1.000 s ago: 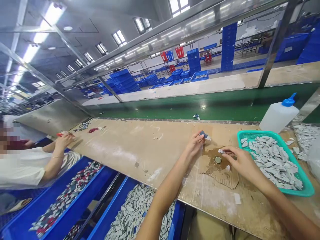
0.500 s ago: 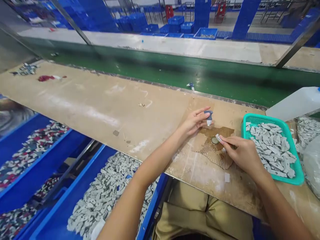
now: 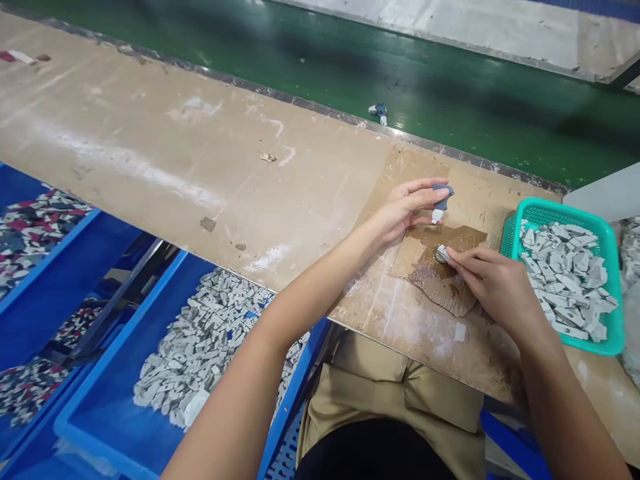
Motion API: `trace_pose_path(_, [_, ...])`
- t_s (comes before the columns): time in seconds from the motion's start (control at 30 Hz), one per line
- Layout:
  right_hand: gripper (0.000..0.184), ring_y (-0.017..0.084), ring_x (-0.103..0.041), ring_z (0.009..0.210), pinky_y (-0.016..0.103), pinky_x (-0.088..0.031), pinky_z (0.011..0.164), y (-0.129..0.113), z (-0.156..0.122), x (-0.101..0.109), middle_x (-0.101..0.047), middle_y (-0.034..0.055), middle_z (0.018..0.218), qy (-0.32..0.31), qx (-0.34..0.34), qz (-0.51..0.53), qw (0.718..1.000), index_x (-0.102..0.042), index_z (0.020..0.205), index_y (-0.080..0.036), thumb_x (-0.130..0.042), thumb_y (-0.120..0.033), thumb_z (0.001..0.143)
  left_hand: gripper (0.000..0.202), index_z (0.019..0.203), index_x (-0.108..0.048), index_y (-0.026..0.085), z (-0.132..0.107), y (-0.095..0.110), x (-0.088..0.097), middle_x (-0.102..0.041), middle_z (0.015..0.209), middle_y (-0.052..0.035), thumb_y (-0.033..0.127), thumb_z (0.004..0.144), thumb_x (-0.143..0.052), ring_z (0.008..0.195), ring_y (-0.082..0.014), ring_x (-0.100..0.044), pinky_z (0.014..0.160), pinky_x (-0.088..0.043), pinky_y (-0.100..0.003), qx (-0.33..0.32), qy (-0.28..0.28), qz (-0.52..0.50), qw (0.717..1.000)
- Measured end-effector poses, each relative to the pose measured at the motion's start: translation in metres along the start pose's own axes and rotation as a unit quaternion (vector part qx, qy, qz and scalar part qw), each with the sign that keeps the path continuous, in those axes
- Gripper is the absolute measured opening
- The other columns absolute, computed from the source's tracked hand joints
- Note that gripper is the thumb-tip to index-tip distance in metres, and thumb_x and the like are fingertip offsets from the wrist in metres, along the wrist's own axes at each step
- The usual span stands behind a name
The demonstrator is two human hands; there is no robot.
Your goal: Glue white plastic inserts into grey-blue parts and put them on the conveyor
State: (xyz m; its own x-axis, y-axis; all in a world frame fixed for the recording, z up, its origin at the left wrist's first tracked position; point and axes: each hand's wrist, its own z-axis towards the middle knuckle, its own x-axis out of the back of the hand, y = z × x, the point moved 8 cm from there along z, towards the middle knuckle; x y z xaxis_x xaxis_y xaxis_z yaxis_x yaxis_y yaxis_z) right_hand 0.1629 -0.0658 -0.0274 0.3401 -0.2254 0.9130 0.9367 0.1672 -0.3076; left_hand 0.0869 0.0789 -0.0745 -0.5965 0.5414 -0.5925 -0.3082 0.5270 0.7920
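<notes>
My left hand (image 3: 407,207) is closed on a small dark blue and white plastic part (image 3: 442,200), held between thumb and fingers just above the table. In a pinch, my right hand (image 3: 493,283) holds a small light grey plastic piece (image 3: 443,253). That piece is down at a small round dish (image 3: 437,259), which it partly covers. Under the dish lies a torn, wet-looking scrap of cardboard (image 3: 453,294) on the tan tabletop (image 3: 310,220).
A green basket (image 3: 617,293) full of light grey pieces stands at the right, beside a white container (image 3: 607,191). Blue bins (image 3: 117,445) with many pieces sit below at the left. Beyond the table edge runs a green belt (image 3: 310,70) carrying another blue-white part (image 3: 380,113).
My view has tilted down and closer. The right hand's grey piece has moved from the dish's edge to over it. My left hand still holds the blue and white part, now turned slightly.
</notes>
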Motion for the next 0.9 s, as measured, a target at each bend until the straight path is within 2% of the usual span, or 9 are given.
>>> trace_pose_path(0.17, [0.035, 0.018, -0.069, 0.077, 0.028, -0.051, 0.064, -0.001, 0.001, 0.001, -0.074, 0.0062, 0.09, -0.002, -0.02, 0.016, 1.0, -0.077, 0.103, -0.021, -0.047, -0.038, 0.101, 0.031, 0.107, -0.068, 0.015, -0.001, 0.001, -0.002, -0.07, 0.091, -0.0028, 0.021, 0.077, -0.076, 0.073, -0.0099, -0.066, 0.072, -0.058, -0.026, 0.002, 0.004, 0.008, 1.0])
trace_pose_path(0.27, [0.031, 0.018, -0.069, 0.079, 0.028, -0.053, 0.067, 0.001, 0.001, 0.009, -0.075, 0.0056, 0.091, 0.022, -0.045, 0.057, 0.997, -0.077, 0.105, -0.023, -0.05, -0.039, 0.1, 0.038, 0.111, -0.066, 0.015, -0.002, 0.002, 0.0, -0.071, 0.093, -0.0047, 0.019, 0.075, -0.078, 0.077, -0.0135, -0.068, 0.073, -0.057, -0.027, -0.008, 0.008, 0.023, 1.0])
trace_pose_path(0.43, [0.026, 0.02, -0.068, 0.085, 0.034, -0.055, 0.077, 0.016, -0.005, 0.035, -0.074, 0.0047, 0.099, 0.133, -0.133, 0.112, 0.976, -0.074, 0.114, -0.03, -0.057, -0.033, 0.096, 0.057, 0.113, -0.061, 0.016, -0.006, 0.005, -0.004, -0.073, 0.087, -0.0046, 0.014, 0.062, -0.084, 0.077, -0.016, -0.069, 0.076, -0.054, -0.028, -0.044, 0.012, 0.11, 0.993])
trace_pose_path(0.5, [0.025, 0.02, -0.067, 0.089, 0.036, -0.055, 0.08, 0.02, -0.009, 0.044, -0.073, 0.0045, 0.101, 0.181, -0.151, 0.128, 0.963, -0.074, 0.114, -0.031, -0.058, -0.031, 0.095, 0.058, 0.111, -0.061, 0.016, -0.009, 0.001, -0.013, -0.072, 0.086, -0.0052, 0.013, 0.058, -0.086, 0.079, -0.0173, -0.069, 0.078, -0.053, -0.029, -0.046, -0.013, 0.147, 0.988])
trace_pose_path(0.6, [0.026, 0.019, -0.066, 0.09, 0.035, -0.054, 0.081, 0.023, -0.013, 0.051, -0.072, 0.0038, 0.102, 0.218, -0.156, 0.159, 0.95, -0.073, 0.116, -0.032, -0.057, -0.027, 0.095, 0.058, 0.109, -0.06, 0.018, -0.016, -0.006, -0.029, -0.072, 0.086, -0.006, 0.018, 0.058, -0.088, 0.081, -0.0187, -0.07, 0.079, -0.052, -0.03, -0.044, -0.06, 0.183, 0.98])
trace_pose_path(0.73, [0.027, 0.019, -0.065, 0.093, 0.034, -0.053, 0.082, 0.025, -0.013, 0.052, -0.071, 0.0043, 0.102, 0.213, -0.159, 0.185, 0.946, -0.073, 0.115, -0.031, -0.054, -0.027, 0.097, 0.053, 0.105, -0.059, 0.02, -0.022, -0.014, -0.041, -0.074, 0.088, -0.0062, 0.022, 0.061, -0.087, 0.084, -0.0193, -0.07, 0.079, -0.053, -0.03, -0.055, -0.098, 0.2, 0.973])
trace_pose_path(0.9, [0.027, 0.019, -0.063, 0.093, 0.034, -0.052, 0.082, 0.022, -0.01, 0.049, -0.069, 0.0057, 0.1, 0.183, -0.148, 0.209, 0.949, -0.074, 0.112, -0.027, -0.051, -0.028, 0.097, 0.049, 0.104, -0.058, 0.02, -0.026, -0.014, -0.045, -0.075, 0.089, -0.006, 0.024, 0.064, -0.086, 0.085, -0.019, -0.071, 0.081, -0.054, -0.031, -0.066, -0.101, 0.217, 0.969])
